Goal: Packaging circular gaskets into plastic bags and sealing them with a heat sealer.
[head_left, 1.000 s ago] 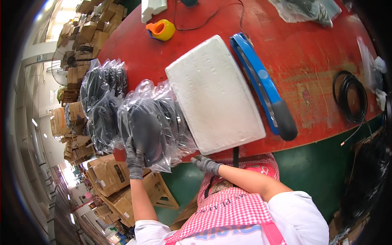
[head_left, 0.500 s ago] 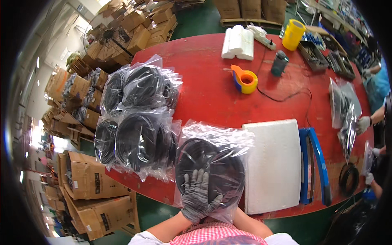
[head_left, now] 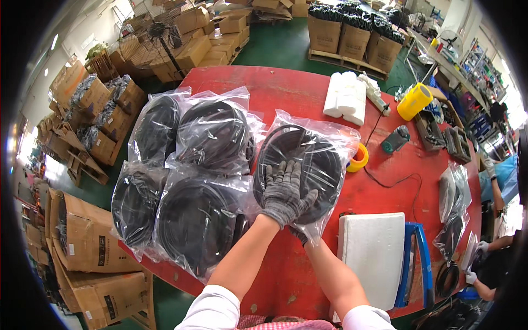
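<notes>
A clear plastic bag of black coils [head_left: 325, 176], possibly cable or hose, is tilted over the red table between my hands. My left hand [head_left: 287, 195], in a grey knit glove, lies on top of it with the fingers stretched out and the thumb apart. My right hand [head_left: 298, 235] is under the bag's near edge; only a bit of dark glove shows and its fingers are hidden. Just to the left, similar bagged coils [head_left: 195, 223] stand in stacks, close to the bag in my hands.
Right of my right forearm lie a white foam slab [head_left: 371, 258] and a blue-framed device [head_left: 408, 269]. Beyond are a tape dispenser [head_left: 358, 159], white rolls [head_left: 345, 99], a dark cup [head_left: 395, 139] and a cord. Co-workers' gloved hands [head_left: 471, 276] are at the right edge; cartons [head_left: 88, 236] stand left.
The bag has moved away from me, up beside the stacks, with both hands. My forearms are now stretched out over the table. The view has shifted too.
</notes>
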The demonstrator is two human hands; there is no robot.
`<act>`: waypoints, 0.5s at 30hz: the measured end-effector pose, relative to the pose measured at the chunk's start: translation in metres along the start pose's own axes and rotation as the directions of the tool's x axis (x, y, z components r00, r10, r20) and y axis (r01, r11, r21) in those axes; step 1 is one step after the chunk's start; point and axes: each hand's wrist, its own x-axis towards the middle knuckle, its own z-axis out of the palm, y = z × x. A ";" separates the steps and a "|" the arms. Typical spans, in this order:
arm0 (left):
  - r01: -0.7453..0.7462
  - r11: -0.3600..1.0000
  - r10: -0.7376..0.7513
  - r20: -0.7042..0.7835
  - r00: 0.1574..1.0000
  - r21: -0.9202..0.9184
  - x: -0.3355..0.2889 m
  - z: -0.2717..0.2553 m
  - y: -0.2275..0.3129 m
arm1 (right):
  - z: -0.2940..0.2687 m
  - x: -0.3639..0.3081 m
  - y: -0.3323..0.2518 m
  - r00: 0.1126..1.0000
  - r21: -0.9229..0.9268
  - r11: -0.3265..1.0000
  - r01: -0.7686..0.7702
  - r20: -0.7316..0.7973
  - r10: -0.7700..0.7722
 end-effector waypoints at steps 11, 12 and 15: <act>0.221 0.972 -0.221 0.006 0.975 -0.075 0.051 0.003 -0.027 | -0.093 0.008 -0.012 0.970 -0.723 0.647 -0.242 -0.164 0.179; 0.206 0.978 -0.206 0.004 0.979 -0.044 0.049 -0.001 -0.022 | -0.112 -0.017 -0.022 0.861 -0.159 0.903 -0.398 -0.403 0.309; 0.259 0.964 -0.258 0.015 0.966 -0.068 0.044 -0.014 -0.010 | -0.108 -0.114 -0.031 0.639 -0.137 0.771 -0.622 -0.657 0.400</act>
